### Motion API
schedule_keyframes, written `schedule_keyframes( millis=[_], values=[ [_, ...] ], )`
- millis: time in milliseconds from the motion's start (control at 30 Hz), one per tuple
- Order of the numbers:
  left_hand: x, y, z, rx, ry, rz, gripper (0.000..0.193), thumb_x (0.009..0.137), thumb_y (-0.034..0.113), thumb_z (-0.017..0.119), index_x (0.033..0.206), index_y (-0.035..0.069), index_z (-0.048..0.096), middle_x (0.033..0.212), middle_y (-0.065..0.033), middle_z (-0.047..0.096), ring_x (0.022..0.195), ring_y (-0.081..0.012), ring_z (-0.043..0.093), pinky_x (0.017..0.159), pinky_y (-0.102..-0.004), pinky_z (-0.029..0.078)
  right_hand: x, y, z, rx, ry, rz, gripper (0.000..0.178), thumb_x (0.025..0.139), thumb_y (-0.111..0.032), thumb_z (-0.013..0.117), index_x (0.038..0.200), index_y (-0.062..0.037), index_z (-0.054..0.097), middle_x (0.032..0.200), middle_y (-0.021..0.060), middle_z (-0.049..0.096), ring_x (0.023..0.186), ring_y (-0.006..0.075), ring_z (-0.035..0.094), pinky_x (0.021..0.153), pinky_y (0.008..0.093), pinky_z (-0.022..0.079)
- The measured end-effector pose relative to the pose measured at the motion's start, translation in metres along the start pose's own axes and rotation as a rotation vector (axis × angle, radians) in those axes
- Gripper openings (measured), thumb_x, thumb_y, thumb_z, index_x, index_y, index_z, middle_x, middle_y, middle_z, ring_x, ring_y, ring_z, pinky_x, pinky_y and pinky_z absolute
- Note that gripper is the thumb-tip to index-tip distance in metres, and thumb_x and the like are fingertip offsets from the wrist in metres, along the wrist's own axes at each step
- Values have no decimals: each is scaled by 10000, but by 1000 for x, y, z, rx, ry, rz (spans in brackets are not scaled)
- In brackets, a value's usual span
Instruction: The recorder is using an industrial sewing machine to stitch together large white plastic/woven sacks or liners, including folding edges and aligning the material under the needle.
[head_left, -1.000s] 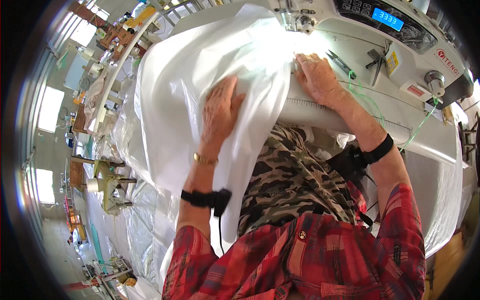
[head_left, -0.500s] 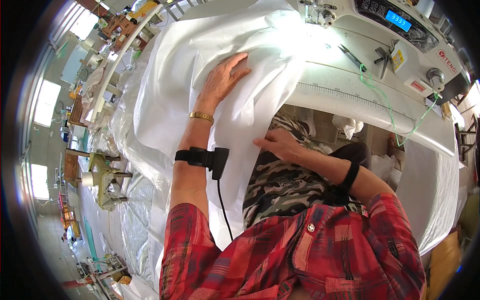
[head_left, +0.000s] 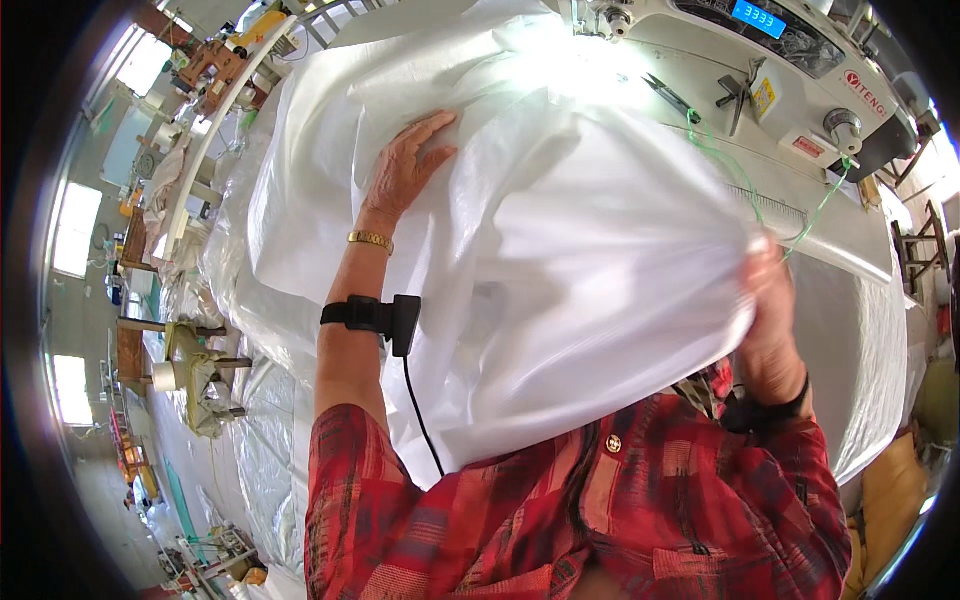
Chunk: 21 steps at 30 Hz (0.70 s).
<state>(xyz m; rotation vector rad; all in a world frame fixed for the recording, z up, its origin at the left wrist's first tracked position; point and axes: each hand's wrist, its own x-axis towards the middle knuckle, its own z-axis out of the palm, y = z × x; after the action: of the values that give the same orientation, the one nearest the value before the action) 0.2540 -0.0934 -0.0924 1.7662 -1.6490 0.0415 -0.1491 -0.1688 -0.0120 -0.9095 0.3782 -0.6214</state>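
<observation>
A large white sheet of thin, slightly shiny material point(head_left: 590, 270) spreads across the sewing machine table and over my lap. My left hand point(head_left: 405, 165) lies on it at the left, fingers stretched out and thumb apart. At the right, my right hand point(head_left: 768, 295) is closed on the sheet's edge, and the material fans out in taut folds from it. That hand is slightly blurred. The sewing machine point(head_left: 800, 90) stands at the far right, its lamp glaring over the sheet's far end. The spot under its needle is washed out by the light.
Thread snips point(head_left: 672, 98) lie on the machine bed beside a dark metal clamp-like piece point(head_left: 735, 100). Green thread point(head_left: 825, 208) trails toward the table's front edge. A stool with cloth point(head_left: 195, 375) and heaps of clear plastic film point(head_left: 270, 440) are at the left.
My right hand has gone from beside my lap to the right, pulling the sheet's edge across my lap and the table front. My left hand stays flat; the view has shifted slightly.
</observation>
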Motion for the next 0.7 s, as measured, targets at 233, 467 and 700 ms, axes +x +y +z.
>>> schedule_keyframes(
  millis=[233,467,700],
  values=[
    [9,7,6,-202,-36,-67,380,849,263,723,1156,47,658,1252,-101,636,1211,-259,564,1014,-356,455,-8,45,-167,-1666,-74,400,250,887,-224,640,795,8,660,873,167,684,736,297,660,639,388,488],
    [-12,70,5,-50,-9,-149,379,834,291,750,1122,64,655,1010,-106,690,955,-237,652,862,-368,522,14,19,-47,-1590,72,-602,181,877,-184,645,931,-22,582,769,151,609,730,376,610,663,448,480],
    [-62,82,29,-110,-177,-319,383,853,288,747,1082,27,587,819,-15,612,746,-100,543,698,-261,470,128,42,-18,-758,-15,-13,278,943,-38,453,1181,49,567,971,170,663,830,231,710,633,313,561]
  ],
)
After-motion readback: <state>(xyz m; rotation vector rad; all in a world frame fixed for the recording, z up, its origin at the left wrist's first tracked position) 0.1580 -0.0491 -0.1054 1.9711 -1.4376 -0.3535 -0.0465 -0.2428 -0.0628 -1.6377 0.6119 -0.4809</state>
